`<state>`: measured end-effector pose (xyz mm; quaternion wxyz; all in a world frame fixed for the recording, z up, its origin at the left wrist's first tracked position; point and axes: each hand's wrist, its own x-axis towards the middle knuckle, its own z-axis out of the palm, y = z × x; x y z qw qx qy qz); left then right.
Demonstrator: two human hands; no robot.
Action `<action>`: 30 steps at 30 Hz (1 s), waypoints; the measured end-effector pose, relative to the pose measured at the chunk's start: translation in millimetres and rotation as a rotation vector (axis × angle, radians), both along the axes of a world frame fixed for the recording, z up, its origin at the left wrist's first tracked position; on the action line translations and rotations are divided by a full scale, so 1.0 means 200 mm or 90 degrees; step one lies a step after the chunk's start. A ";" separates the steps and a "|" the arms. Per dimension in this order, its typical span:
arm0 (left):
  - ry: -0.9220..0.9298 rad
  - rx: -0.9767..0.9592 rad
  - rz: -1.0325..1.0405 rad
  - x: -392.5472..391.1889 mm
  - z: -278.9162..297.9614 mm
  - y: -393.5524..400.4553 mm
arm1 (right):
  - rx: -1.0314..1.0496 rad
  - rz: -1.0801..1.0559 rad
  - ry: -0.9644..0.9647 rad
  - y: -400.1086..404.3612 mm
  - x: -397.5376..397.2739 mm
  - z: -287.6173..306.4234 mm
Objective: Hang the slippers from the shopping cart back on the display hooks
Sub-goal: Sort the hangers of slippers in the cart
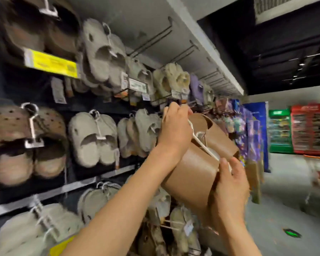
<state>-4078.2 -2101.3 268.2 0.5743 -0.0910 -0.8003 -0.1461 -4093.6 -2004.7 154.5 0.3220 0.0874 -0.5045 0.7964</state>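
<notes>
Brown foam slippers [196, 169] at centre right feel light and stiff, I judge, so my left hand [175, 130] pinches their white hanger [203, 143] top while my right hand [231, 183] grips the heel.

A: Can any writing be read here?

B: None. The yellow shelf label [52, 64] carries dark print, blurred past reading.

A: And the white price tags [138, 85] under the grey slippers?

B: Lines and a code block, illegible. The red cooler's header [309, 108] and the green cooler's sign [278, 112] show pale marks only, too small to make out.
</notes>
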 end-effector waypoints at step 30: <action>-0.069 -0.120 0.641 1.29 0.29 -1.12 | -0.140 1.037 -0.051 -1.26 0.97 0.18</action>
